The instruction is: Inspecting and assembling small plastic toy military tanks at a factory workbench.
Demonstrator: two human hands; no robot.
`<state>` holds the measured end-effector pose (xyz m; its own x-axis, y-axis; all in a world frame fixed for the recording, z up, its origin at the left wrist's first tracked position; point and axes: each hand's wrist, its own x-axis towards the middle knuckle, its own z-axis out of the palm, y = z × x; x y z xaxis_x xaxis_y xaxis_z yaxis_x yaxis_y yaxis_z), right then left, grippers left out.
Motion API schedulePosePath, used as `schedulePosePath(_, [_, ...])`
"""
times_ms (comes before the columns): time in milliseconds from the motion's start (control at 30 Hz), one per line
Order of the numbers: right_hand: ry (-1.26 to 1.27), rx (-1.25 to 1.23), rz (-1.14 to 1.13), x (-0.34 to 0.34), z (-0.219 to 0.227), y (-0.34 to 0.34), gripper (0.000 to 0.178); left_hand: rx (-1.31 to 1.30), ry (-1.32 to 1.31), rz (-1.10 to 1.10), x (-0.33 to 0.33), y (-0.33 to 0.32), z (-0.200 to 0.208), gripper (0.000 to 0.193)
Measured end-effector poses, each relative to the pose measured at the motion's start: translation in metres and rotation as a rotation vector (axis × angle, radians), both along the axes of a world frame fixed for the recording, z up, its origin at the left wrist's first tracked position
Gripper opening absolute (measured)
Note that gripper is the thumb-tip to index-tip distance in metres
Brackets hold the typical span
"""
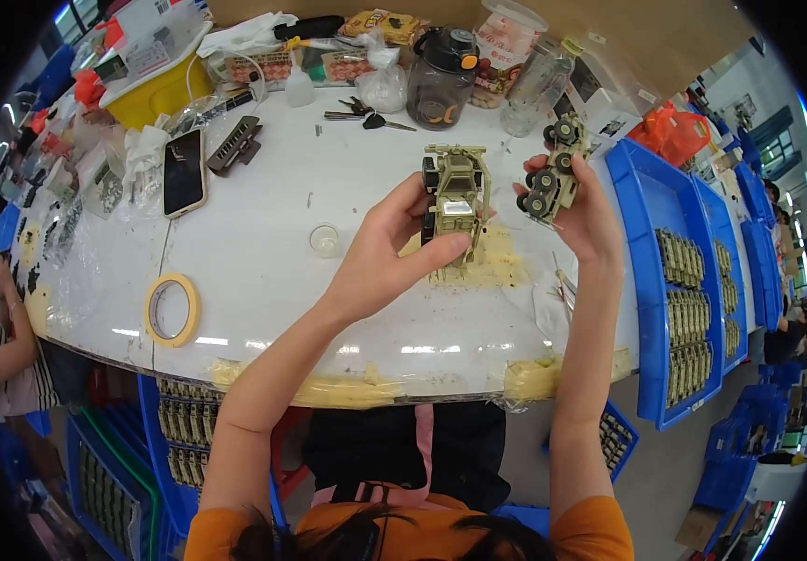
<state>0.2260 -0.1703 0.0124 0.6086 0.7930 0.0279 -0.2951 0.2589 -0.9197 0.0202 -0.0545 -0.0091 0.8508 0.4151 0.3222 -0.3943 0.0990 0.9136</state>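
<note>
My left hand (389,243) is closed round a tan toy military truck (457,196), its cab and grey windscreen turned up and black wheels along its left side. To the right, my right hand (590,210) grips a second toy vehicle (553,178), tilted so that several dark wheels face left. The two toys are apart, both held above the white table (328,309). Below the left toy, a patch of yellowish tape (501,262) covers the tabletop. A small clear cup (325,241) stands left of my left hand. A thin pointed tool (564,288) lies near my right forearm.
Blue trays (651,365) with rows of similar toys stand at the right. A tape roll (172,309), a phone (185,173) and a dark stapler-like object (234,146) lie at the left. Keys (366,115), a dark bottle (441,79) and a yellow bin (156,93) line the back.
</note>
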Motion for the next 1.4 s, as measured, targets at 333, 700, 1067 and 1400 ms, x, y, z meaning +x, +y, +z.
schedulePosePath(333, [0.4,0.244,0.469,-0.025,-0.031,0.01,0.037,-0.05,-0.004,0.053,-0.001,0.013,0.004,0.038])
schedulePosePath(700, [-0.413,0.13,0.114,-0.069,-0.008,0.004,0.039,-0.076,-0.054,0.04,-0.002,0.015,0.007,0.04])
schedulePosePath(1067, [-0.463,0.126,0.124,-0.071,-0.014,0.002,0.049,0.1,-0.066,0.088,-0.006,0.018,-0.002,0.047])
schedulePosePath(1400, [-0.476,0.076,0.13,-0.072,-0.01,0.0,0.05,0.179,-0.061,0.112,-0.004,0.019,-0.001,0.044])
